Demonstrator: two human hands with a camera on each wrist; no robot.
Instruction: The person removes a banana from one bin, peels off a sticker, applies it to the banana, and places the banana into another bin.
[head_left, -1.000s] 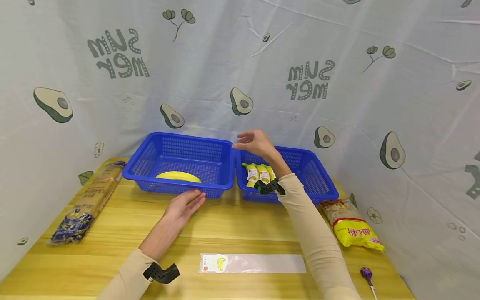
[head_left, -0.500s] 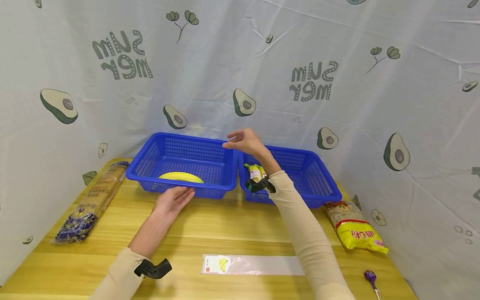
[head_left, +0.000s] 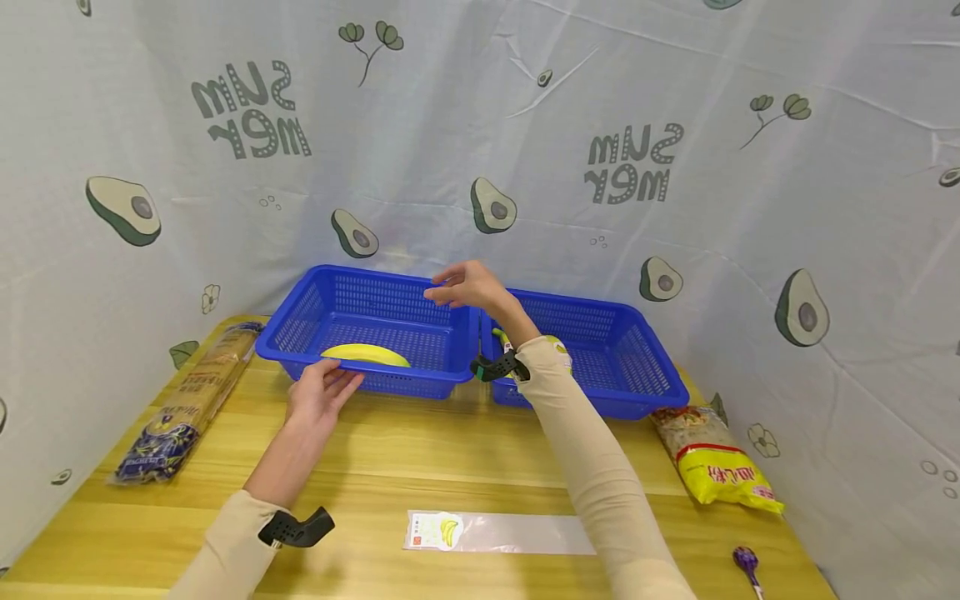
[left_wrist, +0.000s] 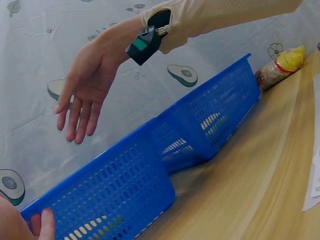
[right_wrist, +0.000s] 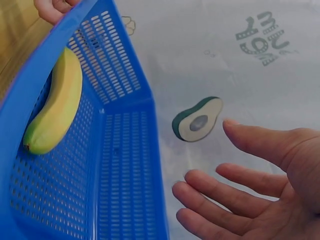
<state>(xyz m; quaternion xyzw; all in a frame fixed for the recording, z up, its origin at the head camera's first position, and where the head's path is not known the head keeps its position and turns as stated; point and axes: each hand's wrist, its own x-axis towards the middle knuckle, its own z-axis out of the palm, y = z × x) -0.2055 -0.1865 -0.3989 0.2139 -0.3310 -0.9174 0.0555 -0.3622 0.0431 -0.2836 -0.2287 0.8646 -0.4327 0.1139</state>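
Note:
My left hand (head_left: 318,402) is at the front of the left blue basket (head_left: 442,385), fingertips by its outer wall just under the rim. In the left wrist view, two of its fingers (left_wrist: 47,223) show against that wall. A yellow banana (head_left: 366,355) lies inside the basket along the front side. My right hand (head_left: 468,285) hovers over the right end of this basket, holding nothing. Its fingers are spread and relaxed in the right wrist view, with the basket's edge to their left.
A second blue basket (head_left: 637,367) stands against the first on the right; labelled banana packs in it are mostly behind my right arm. Around lie a long noodle pack (head_left: 191,400), a yellow food bag (head_left: 716,462), a lollipop (head_left: 746,560) and a clear banana-print sleeve (head_left: 502,532).
My right hand has moved left, from between the two baskets to over the left one. My left hand has slid left along the left basket's front. The view has shifted slightly.

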